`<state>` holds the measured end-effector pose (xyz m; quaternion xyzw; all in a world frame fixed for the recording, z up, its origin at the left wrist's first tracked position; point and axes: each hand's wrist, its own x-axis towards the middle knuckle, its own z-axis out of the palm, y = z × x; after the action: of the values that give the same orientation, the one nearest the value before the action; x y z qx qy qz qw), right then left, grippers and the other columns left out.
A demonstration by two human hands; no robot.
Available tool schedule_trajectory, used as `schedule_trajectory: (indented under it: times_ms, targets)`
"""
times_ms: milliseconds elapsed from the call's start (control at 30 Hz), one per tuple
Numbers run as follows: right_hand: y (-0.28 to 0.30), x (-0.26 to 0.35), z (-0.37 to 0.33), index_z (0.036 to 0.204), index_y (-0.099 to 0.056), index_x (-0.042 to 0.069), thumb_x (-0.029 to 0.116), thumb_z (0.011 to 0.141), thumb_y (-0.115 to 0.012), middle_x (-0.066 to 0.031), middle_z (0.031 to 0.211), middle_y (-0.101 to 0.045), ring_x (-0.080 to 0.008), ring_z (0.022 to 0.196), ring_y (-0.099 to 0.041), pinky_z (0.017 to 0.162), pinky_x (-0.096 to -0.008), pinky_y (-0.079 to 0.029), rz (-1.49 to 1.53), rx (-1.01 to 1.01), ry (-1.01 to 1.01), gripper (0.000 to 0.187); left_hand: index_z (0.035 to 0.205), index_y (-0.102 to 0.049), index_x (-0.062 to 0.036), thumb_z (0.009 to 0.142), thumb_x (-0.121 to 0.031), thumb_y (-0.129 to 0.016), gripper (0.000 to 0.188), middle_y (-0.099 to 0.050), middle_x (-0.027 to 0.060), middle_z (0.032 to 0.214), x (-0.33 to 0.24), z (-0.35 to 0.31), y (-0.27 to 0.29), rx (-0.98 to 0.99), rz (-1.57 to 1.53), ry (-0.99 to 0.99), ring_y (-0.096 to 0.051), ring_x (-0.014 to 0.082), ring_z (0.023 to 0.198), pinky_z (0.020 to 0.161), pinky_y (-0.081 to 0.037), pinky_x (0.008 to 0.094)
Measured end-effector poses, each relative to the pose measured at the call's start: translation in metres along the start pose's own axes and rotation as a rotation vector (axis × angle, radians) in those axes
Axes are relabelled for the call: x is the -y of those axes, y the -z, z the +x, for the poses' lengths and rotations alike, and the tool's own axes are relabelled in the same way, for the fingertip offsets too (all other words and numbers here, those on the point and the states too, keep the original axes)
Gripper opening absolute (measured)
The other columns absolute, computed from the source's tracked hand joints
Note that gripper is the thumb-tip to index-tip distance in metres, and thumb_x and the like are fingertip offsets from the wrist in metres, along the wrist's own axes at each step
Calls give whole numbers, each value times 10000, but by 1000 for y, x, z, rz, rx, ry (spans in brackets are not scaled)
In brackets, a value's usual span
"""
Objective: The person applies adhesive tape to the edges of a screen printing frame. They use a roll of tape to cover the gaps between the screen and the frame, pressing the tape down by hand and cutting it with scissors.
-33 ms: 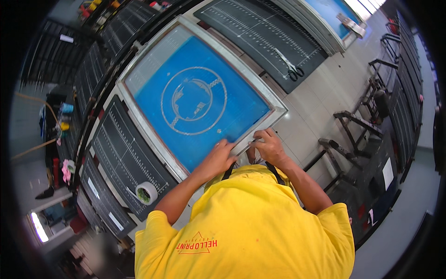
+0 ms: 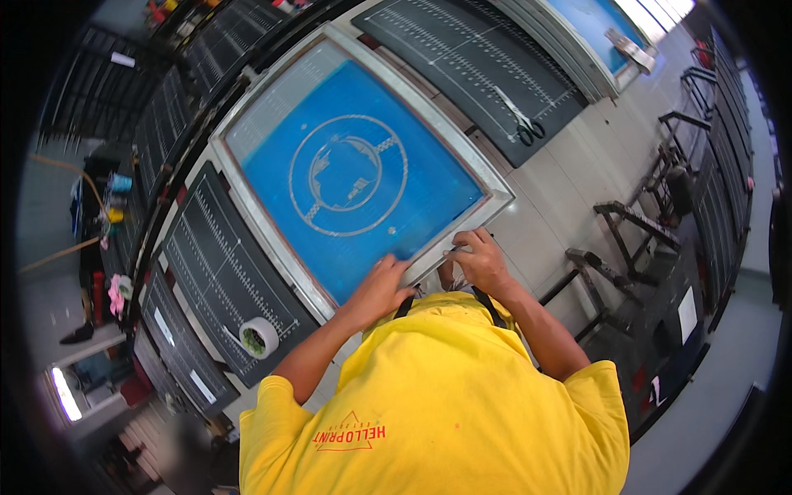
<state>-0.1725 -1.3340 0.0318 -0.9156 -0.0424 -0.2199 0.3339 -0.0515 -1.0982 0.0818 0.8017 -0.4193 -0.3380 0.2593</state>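
Note:
A large screen-printing frame (image 2: 495,191) with blue mesh (image 2: 272,165) and a pale round design lies tilted on the bench in front of me. My left hand (image 2: 381,282) rests flat on the blue mesh by the near rim, fingers spread. My right hand (image 2: 480,257) is just to its right, at the frame's near corner. Its fingers curl over the metal rim, pinching the edge. Whether a thin strip lies under the fingertips I cannot tell. My yellow shirt fills the lower middle of the view.
A roll of white tape (image 2: 260,337) sits on a dark ruled board (image 2: 206,256) to the left. Scissors (image 2: 525,124) lie on another ruled board (image 2: 462,58) beyond the frame. A second blue screen (image 2: 590,25) is at top right. Metal stands (image 2: 631,223) stand on the floor at right.

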Motion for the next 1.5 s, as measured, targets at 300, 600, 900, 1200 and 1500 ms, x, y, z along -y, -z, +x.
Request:
schedule_trajectory:
  times_ms: [300, 600, 900, 1200, 1500]
  targets:
    - [3, 1, 6, 841, -764, 81, -3, 682, -715, -82, 964, -626, -291, 918, -586, 761, -373, -509, 9, 97, -3, 186, 1031, -576, -52, 850, -223, -717, 286, -576, 129, 999, 21, -104, -41, -132, 598, 456, -629, 275, 917, 849, -391, 412]
    - [33, 0, 35, 1038, -718, 55, 143, 789, -738, -89, 1004, -640, -298, 984, -574, 858, -436, -455, -70, 252, 45, 265, 1189, -575, -57, 833, -322, -749, 477, -615, 125, 1138, 24, -120, -60, -379, 427, 469, -619, 269, 1044, 907, -379, 413]
    - [26, -12, 61, 1261, -609, 9, 287, 892, -666, -137, 1052, -671, -294, 1081, -564, 954, -464, -385, -181, 544, 75, 466, 1496, -297, -19, 643, -313, -921, 1097, -305, 209, 1543, 25, -126, -71, -806, 114, 634, -321, 383, 1424, 1155, -300, 462]
    - [-77, 76, 82, 1452, -384, -24, 307, 993, -466, -240, 1292, -542, -352, 1204, -495, 1037, -490, -359, 261, 1112, 309, 571, 1557, -105, 17, 665, -220, -917, 1230, -208, 260, 1595, 20, -123, -72, -864, -116, 680, -264, 413, 1466, 1194, -287, 461]
    - [-129, 116, 84, 1451, -350, -56, 192, 924, -468, -221, 1152, -594, -344, 1064, -498, 1017, -466, -370, 405, 1183, 337, 595, 1540, -152, 39, 711, -221, -890, 1140, -272, 283, 1562, 26, -125, -77, -930, -94, 617, -291, 435, 1446, 1160, -331, 469]
